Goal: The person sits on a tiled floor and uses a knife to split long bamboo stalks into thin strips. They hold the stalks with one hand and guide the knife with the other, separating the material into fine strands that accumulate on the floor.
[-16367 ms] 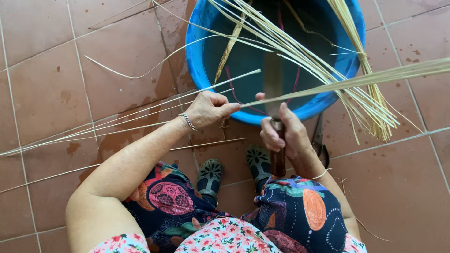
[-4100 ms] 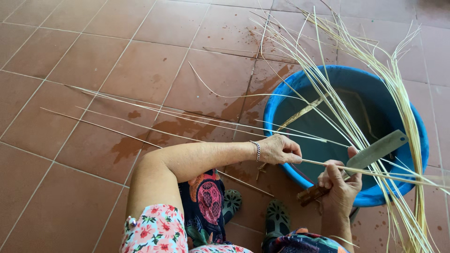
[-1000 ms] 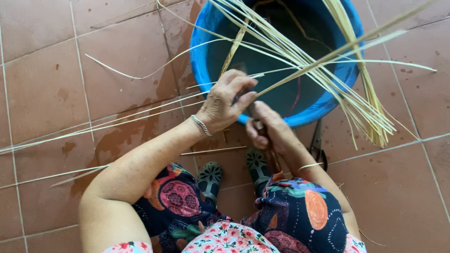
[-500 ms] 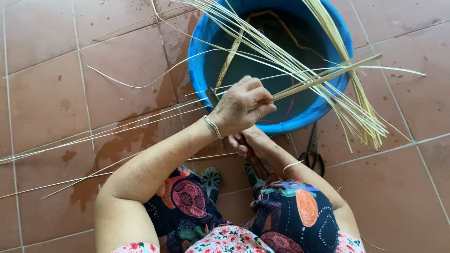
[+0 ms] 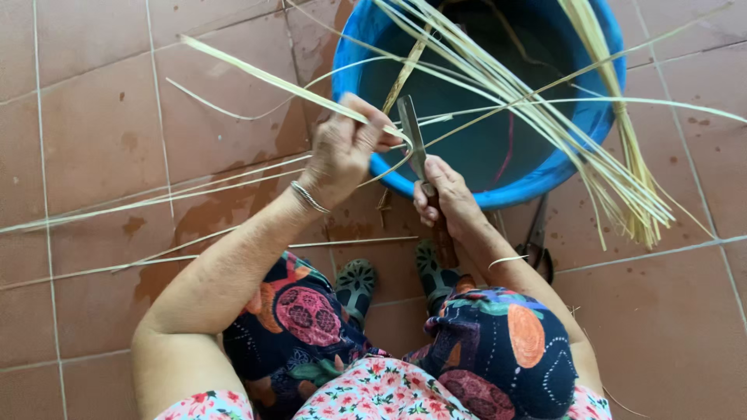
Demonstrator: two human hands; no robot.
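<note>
We held a pale strip (image 5: 264, 78) pinched in our left hand (image 5: 346, 152); its long axis ran far-left from the grip. Our right hand (image 5: 443, 198) was closed on a knife (image 5: 411, 140) (blade upright), just right of the pinch and touching the strip. Beyond stood a blue tub (image 5: 545, 167) of strips; scissors (image 5: 537, 241) lay right.

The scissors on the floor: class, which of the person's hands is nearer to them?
Right. The right hand, gripping the knife, is just left of the scissors. The left hand, pinching a strip, is farther left.
</note>
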